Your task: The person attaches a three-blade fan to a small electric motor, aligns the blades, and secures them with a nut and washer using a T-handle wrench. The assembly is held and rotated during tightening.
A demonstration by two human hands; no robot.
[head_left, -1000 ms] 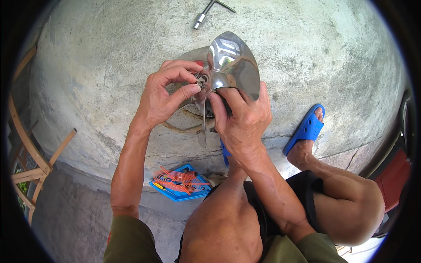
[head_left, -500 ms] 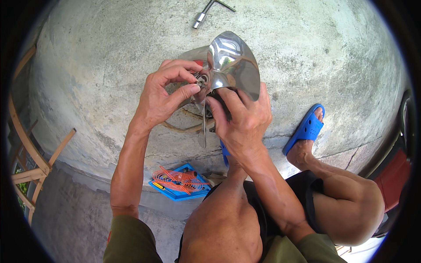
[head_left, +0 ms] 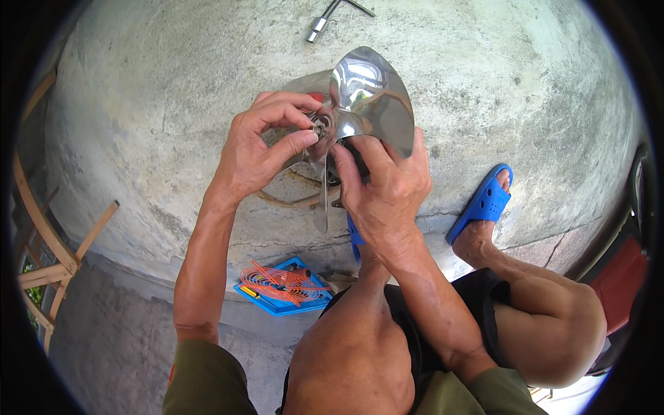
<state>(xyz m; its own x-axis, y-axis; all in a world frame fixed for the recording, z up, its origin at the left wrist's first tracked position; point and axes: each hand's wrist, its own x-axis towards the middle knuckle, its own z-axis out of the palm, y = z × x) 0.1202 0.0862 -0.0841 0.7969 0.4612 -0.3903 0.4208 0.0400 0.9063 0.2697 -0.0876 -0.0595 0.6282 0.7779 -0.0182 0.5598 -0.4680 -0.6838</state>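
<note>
The right hand (head_left: pixel 387 187) grips the shiny propeller (head_left: pixel 363 104) from below, steadying it. The left hand (head_left: pixel 259 149) pinches a small nut (head_left: pixel 319 129) at the propeller's hub.

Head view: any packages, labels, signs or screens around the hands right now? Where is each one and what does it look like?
Blue package: on the concrete floor below the left hand, beside the person's knee; flat and rectangular, with orange wire-like strands coiled on top and a small yellow piece at its left edge.
No labels, signs or screens show anywhere else in the view.
</note>
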